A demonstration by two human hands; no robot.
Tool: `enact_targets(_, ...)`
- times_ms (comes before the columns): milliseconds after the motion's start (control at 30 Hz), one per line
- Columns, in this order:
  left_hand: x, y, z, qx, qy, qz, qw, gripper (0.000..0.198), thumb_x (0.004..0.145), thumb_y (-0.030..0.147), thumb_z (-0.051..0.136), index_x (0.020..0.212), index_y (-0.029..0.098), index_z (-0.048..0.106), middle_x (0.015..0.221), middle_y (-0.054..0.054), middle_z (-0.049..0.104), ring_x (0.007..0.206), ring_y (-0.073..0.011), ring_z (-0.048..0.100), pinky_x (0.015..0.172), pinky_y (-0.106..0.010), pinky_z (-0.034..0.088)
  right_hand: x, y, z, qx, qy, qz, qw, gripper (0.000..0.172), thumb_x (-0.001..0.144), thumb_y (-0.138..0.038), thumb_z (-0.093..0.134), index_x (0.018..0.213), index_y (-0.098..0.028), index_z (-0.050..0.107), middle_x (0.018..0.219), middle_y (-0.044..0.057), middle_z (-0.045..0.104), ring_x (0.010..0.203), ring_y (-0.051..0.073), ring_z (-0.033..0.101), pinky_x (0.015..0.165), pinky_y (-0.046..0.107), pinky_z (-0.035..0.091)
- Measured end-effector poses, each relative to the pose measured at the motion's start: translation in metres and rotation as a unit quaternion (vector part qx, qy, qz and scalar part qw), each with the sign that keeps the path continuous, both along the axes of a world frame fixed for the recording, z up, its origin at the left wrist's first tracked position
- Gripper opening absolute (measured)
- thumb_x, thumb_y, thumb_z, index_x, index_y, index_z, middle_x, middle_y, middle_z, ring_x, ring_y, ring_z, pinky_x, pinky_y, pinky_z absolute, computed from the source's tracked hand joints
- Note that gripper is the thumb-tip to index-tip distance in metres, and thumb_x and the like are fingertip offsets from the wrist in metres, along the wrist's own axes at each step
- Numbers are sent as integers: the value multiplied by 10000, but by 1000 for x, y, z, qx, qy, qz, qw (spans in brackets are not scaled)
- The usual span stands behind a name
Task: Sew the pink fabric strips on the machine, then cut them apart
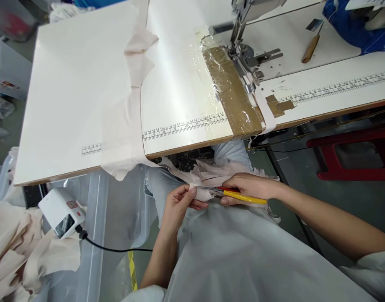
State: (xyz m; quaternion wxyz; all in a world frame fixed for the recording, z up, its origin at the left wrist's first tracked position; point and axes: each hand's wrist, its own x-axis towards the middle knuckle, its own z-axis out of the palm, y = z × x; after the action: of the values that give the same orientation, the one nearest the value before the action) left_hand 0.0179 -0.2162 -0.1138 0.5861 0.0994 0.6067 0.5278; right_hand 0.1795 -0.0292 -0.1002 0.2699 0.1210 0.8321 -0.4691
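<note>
Over my lap, my right hand grips a pair of scissors with yellow and red handles. Their blades point left, at a piece of pale pink fabric. My left hand pinches that piece between thumb and fingers close to the blade tips. More pale pink fabric strips lie bunched on my lap behind both hands. A longer pale fabric length lies across the table and hangs over its front edge.
A sewing machine stands on the white table, with a wooden-handled awl to its right. At lower left, a clear plastic bin holds fabric pieces and a white device with a black cable. A red stool stands at right.
</note>
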Motion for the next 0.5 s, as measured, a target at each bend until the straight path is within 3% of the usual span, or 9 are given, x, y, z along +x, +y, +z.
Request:
enact_targets(167, 1, 1, 2, 1, 8, 8, 1000, 455, 714, 578, 787, 783, 150, 651, 599, -43, 721, 584, -230, 739, 543, -256, 569, 0, -7, 1, 91, 20, 1, 996, 515, 880, -675, 455, 648, -219, 405, 588, -15, 445, 559, 144, 405, 539, 276, 254)
enact_targets(500, 0, -1, -1, 8, -5, 6, 1000, 413, 728, 547, 795, 788, 154, 680, 626, -28, 734, 568, -196, 729, 551, -244, 572, 0, -12, -1, 160, 17, 10, 987, 509, 879, -660, 520, 636, -214, 492, 585, 11, 548, 549, 164, 459, 541, 284, 237)
